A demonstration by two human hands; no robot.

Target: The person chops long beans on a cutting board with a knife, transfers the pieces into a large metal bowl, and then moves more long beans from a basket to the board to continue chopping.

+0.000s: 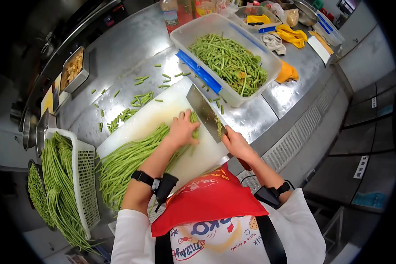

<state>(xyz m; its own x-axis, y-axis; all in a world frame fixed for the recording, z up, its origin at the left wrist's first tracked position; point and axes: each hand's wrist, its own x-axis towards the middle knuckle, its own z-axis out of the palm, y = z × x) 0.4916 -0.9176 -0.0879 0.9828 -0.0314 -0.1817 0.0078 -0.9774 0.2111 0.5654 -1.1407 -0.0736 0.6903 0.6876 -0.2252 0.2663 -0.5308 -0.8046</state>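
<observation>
My left hand presses its curled fingers onto the ends of a bundle of long green beans lying across a white cutting board. My right hand grips a wide cleaver whose blade stands just right of the bean ends, with green bits stuck to it. Short cut bean pieces are scattered on the steel table beyond the board. Past the blade, a clear plastic container with blue clips holds many cut beans.
A white plastic basket of uncut long beans stands at the left. A metal tray with pale brown pieces sits at the far left. Bottles, yellow cloths and another plastic tub occupy the table's far side.
</observation>
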